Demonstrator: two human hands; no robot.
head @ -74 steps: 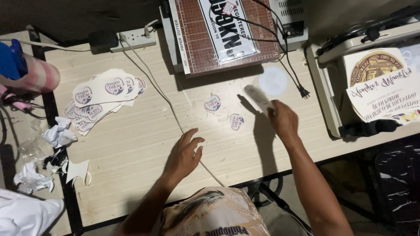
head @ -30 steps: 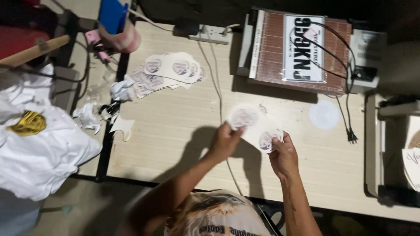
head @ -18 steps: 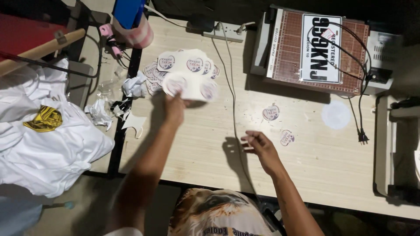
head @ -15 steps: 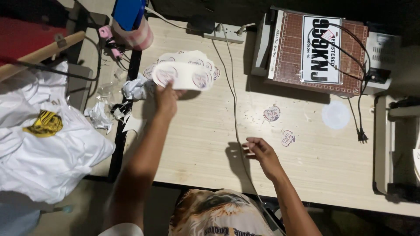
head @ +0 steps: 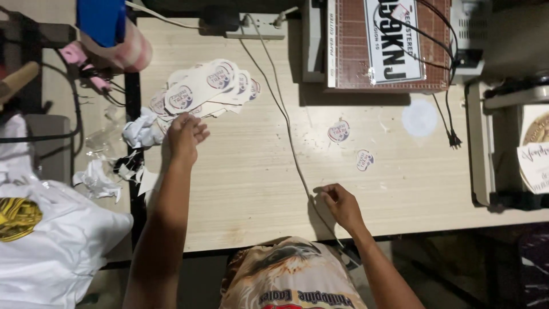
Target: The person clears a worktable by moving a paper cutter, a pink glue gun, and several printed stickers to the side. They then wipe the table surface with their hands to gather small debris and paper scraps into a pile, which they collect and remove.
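Left hand (head: pixel 184 134) hovering loose-fingered, grasping nothing, at near edge of sticker-sheet pile (head: pixel 207 88). Right hand (head: pixel 341 203) lying relaxed beside grey cable (head: pixel 284 117), well right of pile, gripping nothing.

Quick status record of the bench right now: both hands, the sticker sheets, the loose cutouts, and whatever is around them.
left hand: fingers on the near edge of the pile of sticker sheets, no clear grip
right hand: resting on the table beside the grey cable, holding nothing visible
loose cutouts: two, one and another, lying apart mid-table
paper scraps: crumpled at the left table edge
paper cutter: far edge of the table
power strip: far edge
white cloth: left of the table
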